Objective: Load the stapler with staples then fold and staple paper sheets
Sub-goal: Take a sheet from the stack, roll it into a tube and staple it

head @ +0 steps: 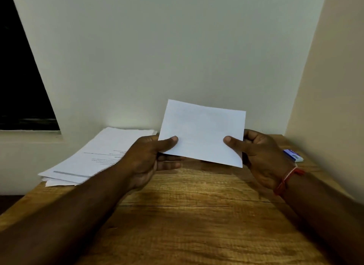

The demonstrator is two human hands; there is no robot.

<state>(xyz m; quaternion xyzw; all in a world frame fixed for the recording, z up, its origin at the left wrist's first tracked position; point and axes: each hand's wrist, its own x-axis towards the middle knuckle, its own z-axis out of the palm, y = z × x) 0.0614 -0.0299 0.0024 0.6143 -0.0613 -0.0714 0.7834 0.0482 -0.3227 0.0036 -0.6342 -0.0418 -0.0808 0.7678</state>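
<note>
A folded white paper sheet [201, 130] is held up above the wooden table [187, 215], tilted toward me. My left hand [149, 160] pinches its lower left edge, thumb on the front and fingers behind. My right hand [262, 158] pinches the lower right edge the same way and wears a red thread at the wrist. A stack of white paper sheets [94, 158], some with printed lines, lies on the table at the back left. A small blue and white box [293, 156] sits at the right, near the wall. No stapler is in view.
A pale wall stands right behind the table and another closes in on the right. A dark window opening [21, 83] is at the upper left. The paper stack overhangs the table's left edge.
</note>
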